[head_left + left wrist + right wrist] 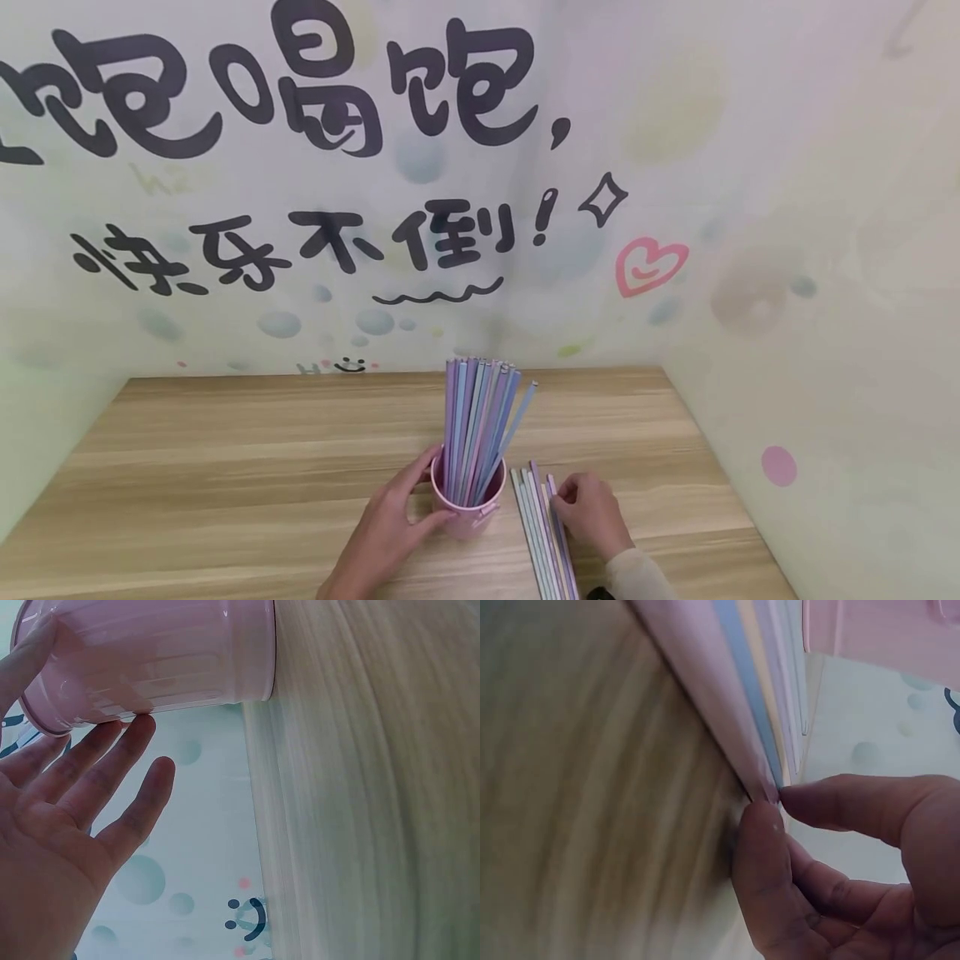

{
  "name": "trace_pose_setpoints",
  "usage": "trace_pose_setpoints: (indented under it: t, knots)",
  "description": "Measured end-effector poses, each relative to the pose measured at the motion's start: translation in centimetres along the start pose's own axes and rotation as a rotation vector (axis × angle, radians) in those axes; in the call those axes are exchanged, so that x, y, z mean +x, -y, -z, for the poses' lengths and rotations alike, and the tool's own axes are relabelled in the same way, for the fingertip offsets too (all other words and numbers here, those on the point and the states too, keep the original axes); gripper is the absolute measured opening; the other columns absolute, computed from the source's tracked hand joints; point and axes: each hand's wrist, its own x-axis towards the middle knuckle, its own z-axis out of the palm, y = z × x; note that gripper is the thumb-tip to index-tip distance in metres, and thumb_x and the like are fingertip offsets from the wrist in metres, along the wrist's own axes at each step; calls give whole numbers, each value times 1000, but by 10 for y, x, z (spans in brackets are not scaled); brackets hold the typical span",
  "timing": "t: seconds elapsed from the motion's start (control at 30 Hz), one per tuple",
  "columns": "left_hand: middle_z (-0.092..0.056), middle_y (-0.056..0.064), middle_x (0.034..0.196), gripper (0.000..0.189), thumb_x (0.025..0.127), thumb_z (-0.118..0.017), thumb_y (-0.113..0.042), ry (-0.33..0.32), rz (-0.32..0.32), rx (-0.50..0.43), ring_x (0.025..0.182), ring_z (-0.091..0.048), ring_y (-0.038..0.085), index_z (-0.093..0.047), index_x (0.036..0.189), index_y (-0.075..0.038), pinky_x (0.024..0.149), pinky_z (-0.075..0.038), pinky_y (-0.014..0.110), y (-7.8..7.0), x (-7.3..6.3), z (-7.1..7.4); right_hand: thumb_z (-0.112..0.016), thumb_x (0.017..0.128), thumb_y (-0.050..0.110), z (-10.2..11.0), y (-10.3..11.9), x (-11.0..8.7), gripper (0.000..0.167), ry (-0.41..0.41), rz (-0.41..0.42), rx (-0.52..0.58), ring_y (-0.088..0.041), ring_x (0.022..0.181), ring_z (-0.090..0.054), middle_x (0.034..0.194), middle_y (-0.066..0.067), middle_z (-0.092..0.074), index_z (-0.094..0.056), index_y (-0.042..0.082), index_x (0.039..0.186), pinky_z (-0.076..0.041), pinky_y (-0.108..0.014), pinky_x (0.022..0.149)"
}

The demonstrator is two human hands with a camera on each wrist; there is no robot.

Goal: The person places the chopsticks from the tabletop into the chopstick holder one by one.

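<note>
A small pink bucket [468, 518] stands upright on the wooden table, holding a bunch of long thin pastel sticks [480, 425] in purple, blue and pink. My left hand [386, 521] grips the bucket from its left, thumb on the near side and fingers round the far side. In the left wrist view that hand's fingertips touch the bucket [172, 652]. Right of the bucket lies a row of similar loose sticks [536, 533]. My right hand [592, 512] is at the row's right edge; in the right wrist view its thumb and index finger pinch the end of a pinkish-purple stick [705, 682].
The wood-grain table [262, 467] meets a white back wall [480, 325] with black lettering and coloured dots. Side walls rise at left and right, the right wall [840, 375] close to my right hand.
</note>
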Motion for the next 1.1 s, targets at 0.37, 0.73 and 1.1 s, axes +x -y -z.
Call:
trace_pose_setpoints:
  t: [0.37,0.73,1.1]
  knots:
    - [-61,-6,135,92,77,-85,-21,6,0,4,115,-62,12,-36,152,-40,103,-49,46,-1,0,-1,-68,86,3,1,1,-2,6,0,-45,-22,-13,62,-54,70,-2,-60,-67,2,80,-49,-25,52]
    - [-62,-6,134,94,76,-86,-18,1,-6,14,115,-62,13,-35,153,-39,104,-48,46,-1,2,-2,-68,85,1,4,1,-6,7,-46,-21,-104,-14,60,-53,69,-2,-58,-66,1,78,-47,-27,51]
    - [-62,-6,134,94,76,-86,-16,-10,-5,22,115,-62,13,-36,153,-38,105,-47,46,0,1,-3,-68,79,0,7,-1,-10,15,-57,-75,-133,-14,51,-51,63,-3,-54,-58,4,69,-45,-26,43]
